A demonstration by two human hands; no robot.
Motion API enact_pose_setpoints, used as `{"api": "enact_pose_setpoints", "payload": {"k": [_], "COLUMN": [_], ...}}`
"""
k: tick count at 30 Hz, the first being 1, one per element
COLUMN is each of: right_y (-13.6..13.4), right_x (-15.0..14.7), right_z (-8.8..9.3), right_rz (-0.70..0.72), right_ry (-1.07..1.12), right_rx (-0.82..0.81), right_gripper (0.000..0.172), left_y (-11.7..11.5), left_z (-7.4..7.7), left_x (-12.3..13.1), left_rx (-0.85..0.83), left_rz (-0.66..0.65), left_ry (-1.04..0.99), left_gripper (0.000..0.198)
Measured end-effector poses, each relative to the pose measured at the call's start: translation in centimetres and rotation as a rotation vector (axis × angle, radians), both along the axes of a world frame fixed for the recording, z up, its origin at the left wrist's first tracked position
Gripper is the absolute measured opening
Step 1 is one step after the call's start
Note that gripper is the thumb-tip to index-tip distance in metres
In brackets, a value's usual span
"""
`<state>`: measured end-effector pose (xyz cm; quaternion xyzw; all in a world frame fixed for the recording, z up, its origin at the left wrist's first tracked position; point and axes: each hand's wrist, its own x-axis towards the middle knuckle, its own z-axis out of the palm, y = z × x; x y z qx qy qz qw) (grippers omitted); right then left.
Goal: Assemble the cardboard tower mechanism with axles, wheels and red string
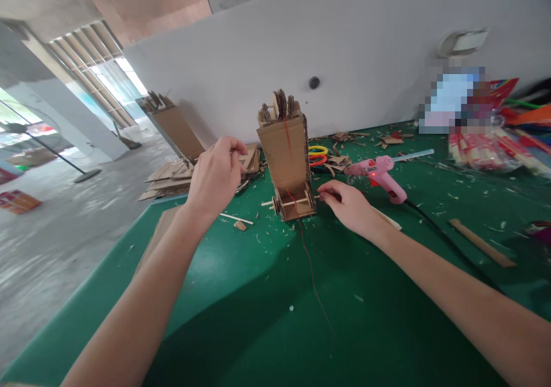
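Observation:
A tall cardboard model (282, 151) stands upright on the green table, with rounded cardboard pieces at its top. A thin wooden stick (297, 201) runs crosswise through its base like an axle, with cardboard discs at the side. My right hand (344, 200) pinches the right end of that stick. A red thread (310, 260) hangs down the model's front, crosses the stick and trails over the table towards me. In the air left of the model, my left hand (217, 171) has loosely bent fingers and touches nothing that I can see.
A pink glue gun (381, 174) with its cable lies to the right, near scissors (317, 156) with yellow and orange handles. Cardboard sheets (170, 180) are stacked behind my left hand. Cardboard scraps, a cardboard strip (482, 242) and bagged sticks (477, 149) lie about. A wall stands behind.

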<state>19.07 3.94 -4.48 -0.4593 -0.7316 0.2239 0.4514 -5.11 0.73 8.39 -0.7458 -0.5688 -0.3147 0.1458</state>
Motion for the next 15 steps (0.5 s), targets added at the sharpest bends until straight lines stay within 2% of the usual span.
{"api": "enact_pose_setpoints", "payload": {"k": [6,11,15], "right_y": [0.4,0.2,0.1], "right_x": [0.1,0.1,0.0], "right_z": [0.0,0.3,0.5], "right_rz": [0.032,0.014,0.023], "right_ry": [0.017,-0.029,-0.022], "right_rx": [-0.02,-0.031,-0.059], "right_gripper": [0.012,0.012,0.013], "left_y": [-0.4,-0.2,-0.2], "left_z": [-0.1,-1.7,-3.1], "left_x": [0.7,1.9,2.8], "left_rx": [-0.088,-0.272,-0.283], "left_rz": [-0.146,-0.346,-0.386], "left_ry": [0.165,0.401,0.495], "left_gripper": [0.024,0.025,0.027]}}
